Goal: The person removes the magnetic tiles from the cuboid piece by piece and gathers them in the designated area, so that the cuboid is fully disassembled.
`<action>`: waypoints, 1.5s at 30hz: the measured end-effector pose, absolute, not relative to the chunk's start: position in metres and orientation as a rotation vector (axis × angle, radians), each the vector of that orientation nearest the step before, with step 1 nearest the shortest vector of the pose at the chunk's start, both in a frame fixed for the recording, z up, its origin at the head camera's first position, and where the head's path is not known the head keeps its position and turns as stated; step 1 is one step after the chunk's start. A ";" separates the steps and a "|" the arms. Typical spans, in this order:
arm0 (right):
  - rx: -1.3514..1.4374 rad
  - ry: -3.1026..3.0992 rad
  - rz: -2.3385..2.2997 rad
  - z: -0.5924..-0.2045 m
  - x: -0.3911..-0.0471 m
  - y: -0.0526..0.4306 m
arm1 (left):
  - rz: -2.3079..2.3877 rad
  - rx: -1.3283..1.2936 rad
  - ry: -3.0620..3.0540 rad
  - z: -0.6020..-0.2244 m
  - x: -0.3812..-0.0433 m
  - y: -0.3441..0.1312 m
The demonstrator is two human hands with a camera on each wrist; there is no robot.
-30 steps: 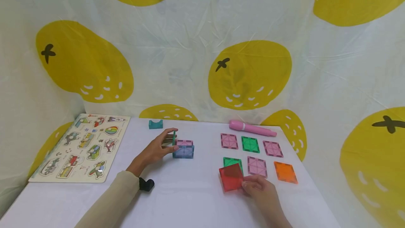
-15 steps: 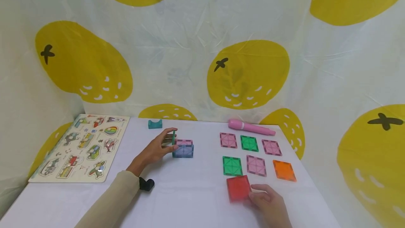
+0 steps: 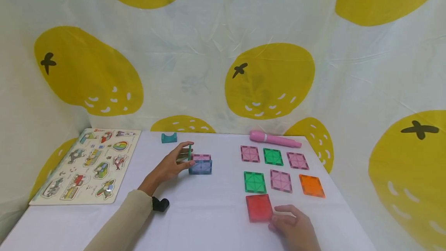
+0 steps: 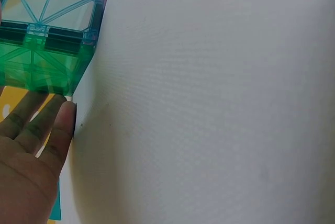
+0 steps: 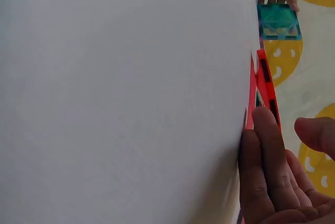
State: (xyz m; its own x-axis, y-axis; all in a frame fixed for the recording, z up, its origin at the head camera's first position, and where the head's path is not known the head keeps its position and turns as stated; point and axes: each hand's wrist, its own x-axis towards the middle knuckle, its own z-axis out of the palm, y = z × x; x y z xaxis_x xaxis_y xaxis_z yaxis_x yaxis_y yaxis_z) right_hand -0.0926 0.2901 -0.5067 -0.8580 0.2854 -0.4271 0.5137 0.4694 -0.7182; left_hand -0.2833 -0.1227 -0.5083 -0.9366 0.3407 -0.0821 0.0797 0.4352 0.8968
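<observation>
My left hand (image 3: 174,162) grips an upright green magnetic tile (image 4: 39,67) at the left side of a small standing structure. Its thumb lies by the front blue tile (image 3: 201,167), and its fingers reach to the back. A pink tile (image 3: 202,157) shows behind the blue one. My right hand (image 3: 294,224) is beside a red magnetic tile (image 3: 259,207) near the table's front. In the right wrist view, the fingers (image 5: 271,150) are at the red tile's edge, slightly tilted there, while the thumb (image 5: 316,134) stands apart from it.
Several flat tiles lie in two rows at right, including a green tile (image 3: 254,182) and an orange tile (image 3: 312,186). A pink pen-shaped object (image 3: 275,139) lies behind them. A picture puzzle board (image 3: 87,165) is at left. A teal arched block (image 3: 169,138) stands at the back.
My right hand has brought the red tile nearer and lowered it, off the green tile, and its grip has opened. The left hand stays at the structure. The head view shifts slightly.
</observation>
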 end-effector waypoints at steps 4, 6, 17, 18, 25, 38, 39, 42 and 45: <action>0.678 2.565 -1.169 -0.496 -0.094 0.289 | 1.510 0.369 2.428 -0.507 -0.284 -0.123; 0.667 2.612 -1.106 -0.490 -0.095 0.287 | 1.512 0.373 2.424 -0.506 -0.284 -0.124; 0.369 2.853 -1.187 -0.473 -0.118 0.255 | 1.521 0.374 2.423 -0.505 -0.284 -0.124; 0.343 2.848 -1.227 -0.472 -0.122 0.250 | 1.520 0.374 2.424 -0.505 -0.284 -0.123; 0.033 2.862 -1.414 -0.470 -0.148 0.218 | 1.512 0.352 2.430 -0.505 -0.284 -0.120; -0.225 2.909 -1.360 -0.461 -0.190 0.166 | 1.529 0.374 2.419 -0.508 -0.283 -0.121; -0.231 2.899 -1.364 -0.460 -0.193 0.163 | 1.532 0.373 2.417 -0.509 -0.283 -0.121; -0.259 2.868 -1.397 -0.458 -0.203 0.153 | 1.537 0.364 2.419 -0.509 -0.283 -0.122; -0.275 2.858 -1.398 -0.458 -0.213 0.144 | 1.546 0.359 2.412 -0.509 -0.283 -0.122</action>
